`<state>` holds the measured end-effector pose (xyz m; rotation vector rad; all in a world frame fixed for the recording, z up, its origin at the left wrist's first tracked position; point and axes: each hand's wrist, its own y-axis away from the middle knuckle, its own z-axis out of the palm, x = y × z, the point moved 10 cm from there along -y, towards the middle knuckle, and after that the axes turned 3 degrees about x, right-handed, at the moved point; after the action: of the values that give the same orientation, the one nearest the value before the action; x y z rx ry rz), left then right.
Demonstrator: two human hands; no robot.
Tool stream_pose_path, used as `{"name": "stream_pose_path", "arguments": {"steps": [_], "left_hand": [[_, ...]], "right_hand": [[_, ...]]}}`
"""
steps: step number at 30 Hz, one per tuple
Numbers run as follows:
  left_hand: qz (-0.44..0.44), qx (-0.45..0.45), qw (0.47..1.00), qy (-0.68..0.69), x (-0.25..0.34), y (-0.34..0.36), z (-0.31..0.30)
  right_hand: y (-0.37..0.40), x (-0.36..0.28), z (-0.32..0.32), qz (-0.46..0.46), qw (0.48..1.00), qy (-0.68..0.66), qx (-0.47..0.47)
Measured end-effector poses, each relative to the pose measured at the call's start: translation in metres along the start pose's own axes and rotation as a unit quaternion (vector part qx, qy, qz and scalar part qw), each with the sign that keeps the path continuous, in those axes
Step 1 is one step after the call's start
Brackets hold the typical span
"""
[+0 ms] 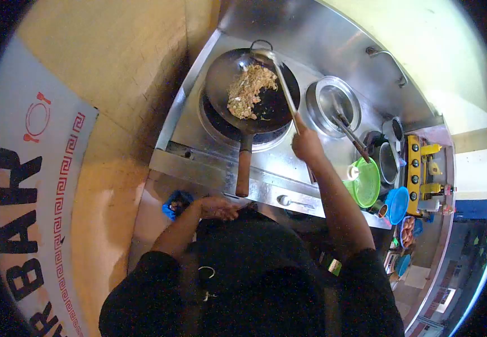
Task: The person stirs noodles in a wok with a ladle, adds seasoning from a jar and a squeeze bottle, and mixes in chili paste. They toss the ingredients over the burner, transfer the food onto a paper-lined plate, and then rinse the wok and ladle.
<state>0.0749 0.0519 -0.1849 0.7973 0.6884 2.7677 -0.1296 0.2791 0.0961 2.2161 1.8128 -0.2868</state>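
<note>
My right hand (307, 145) grips a long-handled metal cooking utensil (286, 84). Its head lies over the far right rim of a black wok (277, 106), too blurred to tell ladle from spatula. Browned, chopped-looking food (249, 90) is heaped in the wok, mostly left of centre. The wok sits tilted on a round burner ring (212, 132), its wooden handle (243, 174) pointing toward me. My left hand (219, 208) is just below and left of that handle, apart from it, with fingers loosely spread and nothing visible in them.
Right of the wok stands a round metal pot (333, 84) with dark-handled utensils in it. Beyond are a green basin (368, 182), a blue bowl (396, 205), dark pans (388, 162) and yellow-topped bottles (431, 149). A steel backsplash (299, 28) rises behind; a blue bag (170, 208) is lower left.
</note>
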Motion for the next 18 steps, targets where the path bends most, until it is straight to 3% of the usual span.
{"name": "stream_pose_path", "arguments": {"steps": [1, 2, 3, 5, 8, 10, 15, 17, 18], "left_hand": [[-0.040, 0.051, 0.998, -0.005, -0.048, -0.030, -0.044], [-0.063, 0.113, 0.992, 0.014, -0.077, -0.048, -0.078], [-0.048, 0.162, 0.982, 0.081, -0.085, -0.064, -0.094], [0.020, 0.225, 0.948, 0.227, -0.082, -0.101, -0.111], [0.146, 0.263, 0.860, 0.413, -0.064, -0.144, -0.118], [0.183, 0.272, 0.826, 0.458, -0.070, -0.121, -0.145], [0.191, 0.266, 0.799, 0.505, -0.084, -0.073, -0.199], [0.180, 0.270, 0.802, 0.502, -0.083, -0.054, -0.199], [0.107, 0.259, 0.884, 0.374, -0.072, -0.032, -0.170]], "right_hand": [[-0.015, -0.006, 0.002, -0.004, 0.999, -0.028, 0.016], [-0.020, -0.020, 0.008, -0.012, 0.999, -0.005, -0.043], [-0.019, -0.022, 0.001, -0.012, 0.999, -0.002, -0.041], [0.018, -0.021, 0.023, -0.041, 0.975, 0.137, -0.172], [0.077, -0.011, -0.009, -0.071, 0.949, 0.224, -0.212], [0.078, 0.007, -0.024, -0.025, 0.944, 0.274, -0.183], [0.019, -0.028, 0.019, -0.017, 0.986, 0.040, -0.163], [0.065, -0.042, 0.011, -0.067, 0.964, 0.147, -0.212], [0.092, -0.041, -0.005, -0.064, 0.957, 0.177, -0.220]]}}
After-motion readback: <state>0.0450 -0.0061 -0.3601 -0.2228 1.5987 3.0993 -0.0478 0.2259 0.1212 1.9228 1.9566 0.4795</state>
